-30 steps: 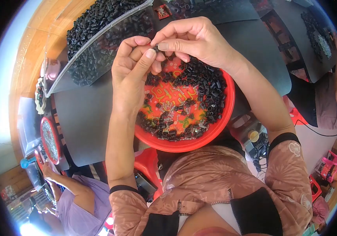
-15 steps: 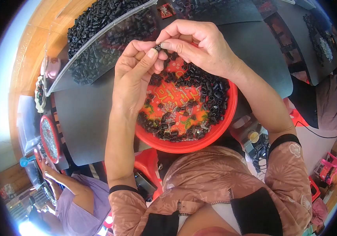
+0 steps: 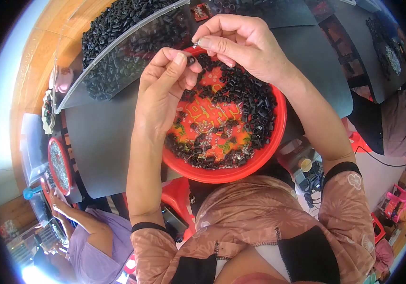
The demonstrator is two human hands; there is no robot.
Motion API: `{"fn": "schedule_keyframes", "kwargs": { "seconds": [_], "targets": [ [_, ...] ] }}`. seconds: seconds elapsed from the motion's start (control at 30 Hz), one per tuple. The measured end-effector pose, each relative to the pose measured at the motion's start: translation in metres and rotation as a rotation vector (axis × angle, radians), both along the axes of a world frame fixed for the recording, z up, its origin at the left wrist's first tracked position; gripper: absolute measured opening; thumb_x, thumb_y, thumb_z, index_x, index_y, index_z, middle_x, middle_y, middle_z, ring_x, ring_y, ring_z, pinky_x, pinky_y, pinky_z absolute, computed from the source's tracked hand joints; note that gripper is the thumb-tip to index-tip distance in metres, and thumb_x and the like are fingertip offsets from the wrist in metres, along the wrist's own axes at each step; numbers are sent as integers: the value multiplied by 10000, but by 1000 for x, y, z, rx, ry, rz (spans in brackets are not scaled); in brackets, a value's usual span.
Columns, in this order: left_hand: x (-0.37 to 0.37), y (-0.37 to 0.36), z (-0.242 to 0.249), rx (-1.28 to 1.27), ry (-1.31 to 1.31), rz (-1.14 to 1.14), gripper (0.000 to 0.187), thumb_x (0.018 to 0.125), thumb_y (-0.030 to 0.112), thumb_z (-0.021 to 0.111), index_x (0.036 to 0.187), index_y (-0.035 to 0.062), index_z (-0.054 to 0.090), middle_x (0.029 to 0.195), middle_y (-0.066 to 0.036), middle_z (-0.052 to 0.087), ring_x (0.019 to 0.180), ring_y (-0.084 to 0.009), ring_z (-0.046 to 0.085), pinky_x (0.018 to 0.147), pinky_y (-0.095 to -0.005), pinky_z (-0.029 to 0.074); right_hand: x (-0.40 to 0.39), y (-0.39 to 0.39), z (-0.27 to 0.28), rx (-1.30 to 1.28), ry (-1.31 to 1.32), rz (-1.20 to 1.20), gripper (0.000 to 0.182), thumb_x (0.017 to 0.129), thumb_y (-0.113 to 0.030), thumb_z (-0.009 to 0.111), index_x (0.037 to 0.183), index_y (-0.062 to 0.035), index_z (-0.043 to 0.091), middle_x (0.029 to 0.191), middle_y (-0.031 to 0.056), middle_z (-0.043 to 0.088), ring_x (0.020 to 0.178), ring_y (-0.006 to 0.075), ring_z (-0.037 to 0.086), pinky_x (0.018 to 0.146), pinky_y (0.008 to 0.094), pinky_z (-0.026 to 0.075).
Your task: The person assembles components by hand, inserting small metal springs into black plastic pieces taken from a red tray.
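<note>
My left hand (image 3: 162,78) pinches a small black plastic piece (image 3: 191,60) between thumb and fingertips, its round opening showing. My right hand (image 3: 243,49), a little higher and to the right, has thumb and forefinger closed on a small metal spring (image 3: 196,45). The spring and the piece are apart. Below both hands is a round red tray (image 3: 280,125) with a patterned bottom. Loose black plastic parts (image 3: 260,111) crowd its right side and rim, and silvery springs (image 3: 207,128) are scattered in its middle.
A large heap of black parts (image 3: 103,35) lies behind a clear plastic panel (image 3: 122,52) at the upper left. At the left, a co-worker in a purple top (image 3: 101,236) sits near another red-rimmed tray (image 3: 70,165). Dark tabletop (image 3: 99,146) surrounds my tray.
My right hand has moved up and slightly away from my left hand, which stays nearly in place. The spring and the black piece now show separately.
</note>
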State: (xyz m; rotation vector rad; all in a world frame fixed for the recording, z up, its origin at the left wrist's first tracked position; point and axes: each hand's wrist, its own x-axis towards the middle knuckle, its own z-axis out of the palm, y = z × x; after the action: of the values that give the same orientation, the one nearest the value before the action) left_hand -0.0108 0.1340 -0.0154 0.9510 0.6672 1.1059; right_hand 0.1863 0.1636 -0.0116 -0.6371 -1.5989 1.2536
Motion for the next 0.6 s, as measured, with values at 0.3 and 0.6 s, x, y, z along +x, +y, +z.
{"fn": "schedule_keyframes", "kwargs": {
  "seconds": [0.3,0.6],
  "targets": [
    [3,-4,3,20,154,41,143,944,181,618,1001,50,617,817,-63,669,648,-63,552,617,-202,438,-4,0,-9,191,-88,-39,159,929,-156,632,965,-7,672,776,6,676,672,35,613,517,193,483],
    [4,-4,4,18,185,51,139,947,180,614,999,51,607,798,-43,647,656,-70,538,628,-204,424,-6,-1,-9,206,-74,-24,137,930,-142,628,963,-15,668,751,6,666,631,26,595,510,182,470]
  ]
}}
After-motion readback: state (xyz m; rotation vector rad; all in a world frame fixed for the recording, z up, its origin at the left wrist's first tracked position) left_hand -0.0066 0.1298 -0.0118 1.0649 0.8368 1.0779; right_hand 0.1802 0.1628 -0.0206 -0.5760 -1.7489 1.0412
